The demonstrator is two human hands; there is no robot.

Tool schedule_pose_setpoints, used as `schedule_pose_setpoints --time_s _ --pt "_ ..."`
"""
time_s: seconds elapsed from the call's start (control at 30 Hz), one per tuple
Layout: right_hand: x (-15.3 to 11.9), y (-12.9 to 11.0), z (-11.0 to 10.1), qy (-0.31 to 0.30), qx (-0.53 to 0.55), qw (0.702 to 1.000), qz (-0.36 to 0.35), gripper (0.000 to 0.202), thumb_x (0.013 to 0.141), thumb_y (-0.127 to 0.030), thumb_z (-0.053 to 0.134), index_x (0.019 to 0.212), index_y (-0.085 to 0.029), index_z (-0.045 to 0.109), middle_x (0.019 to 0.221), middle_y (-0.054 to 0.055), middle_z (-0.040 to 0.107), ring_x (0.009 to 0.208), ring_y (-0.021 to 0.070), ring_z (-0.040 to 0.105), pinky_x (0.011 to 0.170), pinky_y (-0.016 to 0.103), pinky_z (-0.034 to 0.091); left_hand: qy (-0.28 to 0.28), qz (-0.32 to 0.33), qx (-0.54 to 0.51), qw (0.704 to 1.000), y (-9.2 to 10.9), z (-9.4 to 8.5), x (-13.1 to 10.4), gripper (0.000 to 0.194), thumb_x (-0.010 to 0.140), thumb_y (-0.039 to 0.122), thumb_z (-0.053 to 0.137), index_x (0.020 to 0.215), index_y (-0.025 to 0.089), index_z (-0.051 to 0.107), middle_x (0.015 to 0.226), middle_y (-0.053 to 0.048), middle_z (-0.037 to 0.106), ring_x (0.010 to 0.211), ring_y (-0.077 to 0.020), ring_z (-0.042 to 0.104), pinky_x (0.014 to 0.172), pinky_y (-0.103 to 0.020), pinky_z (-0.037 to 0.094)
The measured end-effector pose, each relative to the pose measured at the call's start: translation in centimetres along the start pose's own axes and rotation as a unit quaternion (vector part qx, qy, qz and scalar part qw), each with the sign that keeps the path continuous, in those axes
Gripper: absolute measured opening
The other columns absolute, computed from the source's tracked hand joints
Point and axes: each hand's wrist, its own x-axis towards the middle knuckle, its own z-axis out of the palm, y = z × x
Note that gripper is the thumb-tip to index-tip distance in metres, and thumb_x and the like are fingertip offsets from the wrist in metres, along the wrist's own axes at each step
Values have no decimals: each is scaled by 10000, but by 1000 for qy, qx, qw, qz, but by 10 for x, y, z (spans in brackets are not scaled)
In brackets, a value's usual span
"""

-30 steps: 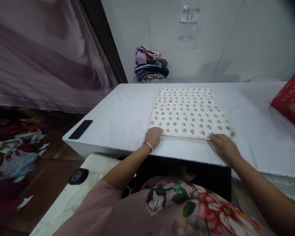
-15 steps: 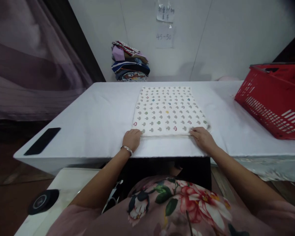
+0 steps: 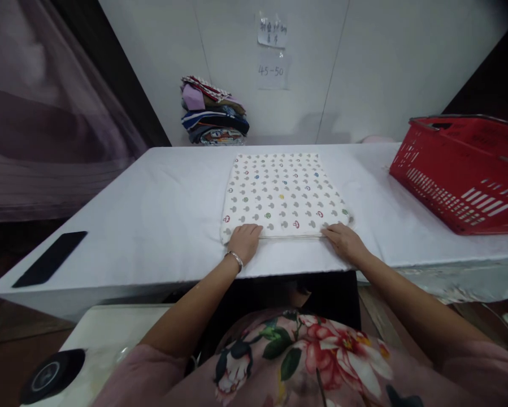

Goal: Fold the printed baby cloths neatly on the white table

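Note:
A white cloth (image 3: pixel 279 192) printed with small grey and coloured mushrooms lies folded flat on the white-covered table (image 3: pixel 160 215). Its near edge faces me. My left hand (image 3: pixel 244 243), with a bracelet at the wrist, grips that edge a little in from the left corner, fingers on top and thumb out of sight. Near the right corner, my right hand (image 3: pixel 342 242) pinches the same edge between thumb and fingers. The near left corner of the cloth sticks out past my left hand.
A red plastic basket (image 3: pixel 461 175) stands on the table at the right. Folded fabrics (image 3: pixel 215 113) are piled by the back wall, left of two paper notes (image 3: pixel 273 68). A dark flat rectangle (image 3: pixel 50 259) lies at the table's left. A black round-topped object (image 3: pixel 52 376) sits on a white surface below.
My left hand has shifted right along the near edge, from the left corner inward. My right hand stays near the right corner. The view has turned slightly.

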Motion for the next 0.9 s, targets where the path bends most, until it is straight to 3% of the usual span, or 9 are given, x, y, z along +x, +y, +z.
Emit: schedule_pose_setpoints --time_s 0.2,0.43,0.67,0.9 --pt "1 0 5 14 -7 1000 9 271 888 -141 404 1061 -140 612 878 98 629 809 221 528 764 334 420 -3 68 5 998 15 9 17 298 862 105 442 1112 221 556 1114 -67 603 1029 -204 524 864 -354 384" --pt "5 -5 0 9 1 1000 17 229 897 -157 398 909 -156 627 906 107 635 831 221 533 762 329 413 -15 130 28 991 26 19 31 206 870 97 433 961 199 587 956 -70 610 940 -205 524 813 -346 382" --pt "-2 -2 -1 27 5 1000 -1 242 906 -176 413 937 -152 652 927 106 643 831 212 535 747 327 434 -8 129 15 992 23 22 28 184 870 98 462 948 187 603 943 -63 613 921 -195 525 796 -343 392" --pt "-4 -1 -1 16 47 999 -4 258 909 -186 418 983 -157 663 951 116 636 867 227 540 741 349 447 -35 111 9 993 26 15 25 182 871 116 475 981 178 606 992 -50 621 947 -205 514 801 -345 402"
